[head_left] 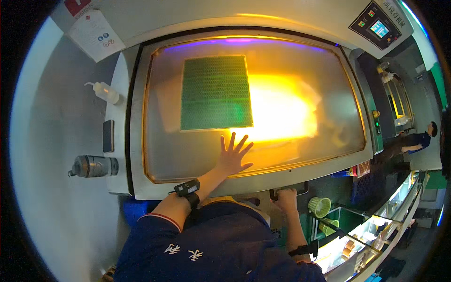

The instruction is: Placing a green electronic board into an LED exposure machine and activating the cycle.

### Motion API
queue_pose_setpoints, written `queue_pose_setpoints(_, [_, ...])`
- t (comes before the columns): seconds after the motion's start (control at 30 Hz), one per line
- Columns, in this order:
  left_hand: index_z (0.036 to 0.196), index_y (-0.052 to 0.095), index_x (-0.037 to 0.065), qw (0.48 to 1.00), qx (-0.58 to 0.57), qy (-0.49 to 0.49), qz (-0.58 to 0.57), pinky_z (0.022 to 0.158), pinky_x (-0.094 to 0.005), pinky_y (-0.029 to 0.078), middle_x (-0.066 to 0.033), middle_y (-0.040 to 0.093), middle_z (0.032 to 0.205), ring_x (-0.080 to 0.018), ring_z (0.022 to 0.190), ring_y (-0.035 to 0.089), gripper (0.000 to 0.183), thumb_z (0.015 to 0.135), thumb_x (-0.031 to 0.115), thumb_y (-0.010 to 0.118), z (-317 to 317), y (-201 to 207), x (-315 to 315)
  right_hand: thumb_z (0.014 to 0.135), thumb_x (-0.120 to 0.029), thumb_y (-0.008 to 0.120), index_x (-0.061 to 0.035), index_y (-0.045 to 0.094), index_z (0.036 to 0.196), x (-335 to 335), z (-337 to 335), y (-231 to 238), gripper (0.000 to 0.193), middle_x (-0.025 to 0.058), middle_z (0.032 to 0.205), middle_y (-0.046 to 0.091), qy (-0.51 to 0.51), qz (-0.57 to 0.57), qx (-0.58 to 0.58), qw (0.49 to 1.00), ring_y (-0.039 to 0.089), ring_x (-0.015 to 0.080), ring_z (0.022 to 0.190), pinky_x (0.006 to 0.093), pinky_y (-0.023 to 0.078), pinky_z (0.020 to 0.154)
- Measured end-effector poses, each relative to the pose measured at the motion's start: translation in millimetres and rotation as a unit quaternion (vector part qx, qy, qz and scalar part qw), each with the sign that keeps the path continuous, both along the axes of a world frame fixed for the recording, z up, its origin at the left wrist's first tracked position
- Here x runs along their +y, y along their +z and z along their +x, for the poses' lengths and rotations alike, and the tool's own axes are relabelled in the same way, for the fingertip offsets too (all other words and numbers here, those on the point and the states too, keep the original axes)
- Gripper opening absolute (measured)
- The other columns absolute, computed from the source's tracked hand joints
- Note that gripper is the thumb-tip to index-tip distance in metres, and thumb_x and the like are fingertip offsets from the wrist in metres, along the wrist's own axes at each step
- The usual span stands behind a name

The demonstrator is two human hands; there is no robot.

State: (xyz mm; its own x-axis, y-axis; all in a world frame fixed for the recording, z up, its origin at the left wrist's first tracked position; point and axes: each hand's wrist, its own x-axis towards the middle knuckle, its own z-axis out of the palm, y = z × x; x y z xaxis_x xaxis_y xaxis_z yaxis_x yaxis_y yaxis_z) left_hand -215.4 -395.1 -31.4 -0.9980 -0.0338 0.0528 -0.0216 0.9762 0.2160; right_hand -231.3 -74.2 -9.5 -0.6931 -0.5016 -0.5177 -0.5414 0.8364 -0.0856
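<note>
A green rectangular panel (216, 94) with a fine repeated pattern, like a circuit board sheet, lies left of centre on the machine's wide framed bed (164, 145). Just below the panel's near edge, my left hand (232, 157) is spread with fingers apart, on or just over the bed surface. A black strapped device (187, 188) sits on my left wrist. My right hand (285, 199) is closed round the black handle (303, 189) at the machine's front edge. Bright yellow glare hides the detail of the bed right of the panel.
On the left ledge are a white squeeze bottle (106, 93), a dark phone (108, 136) and a grey drinking bottle (94, 166). A control panel (376, 28) hangs upper right. Green baskets (319, 207) stand lower right. Another person (419, 141) is at far right.
</note>
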Motion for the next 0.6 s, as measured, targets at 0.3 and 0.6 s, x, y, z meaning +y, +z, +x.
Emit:
queue_pose_setpoints(0.3, [0.154, 0.032, 0.034, 0.999, -0.024, 0.017, -0.018, 0.114, -0.072, -0.002, 0.0032, 0.015, 0.166, -0.0398, 0.152, 0.007, 0.084, 0.084, 0.077, 0.046, 1.2, -3.5, -1.9, 0.08, -0.021, 0.078, -0.0077, 0.066, 0.108, 40.3, 20.0, -5.8, 0.033, 0.0109, 0.102, 0.069, -0.045, -0.324, -0.334, 0.884, 0.066, 0.0303, 0.098, 0.0418, 0.051, 0.09])
queue_pose_setpoints(0.6, [0.151, 0.038, 0.031, 0.998, -0.041, 0.009, -0.047, 0.115, -0.0713, 0.005, 0.0016, 0.021, 0.164, -0.0413, 0.15, 0.012, 0.08, 0.086, 0.077, 0.042, -9.7, 1.7, 2.6, 0.088, -0.02, 0.066, -0.0096, 0.068, 0.11, 46.3, -136.0, -172.7, 0.024, 0.012, 0.107, 0.07, -0.079, -0.182, -0.112, 0.974, 0.066, 0.0319, 0.102, 0.0413, 0.051, 0.092])
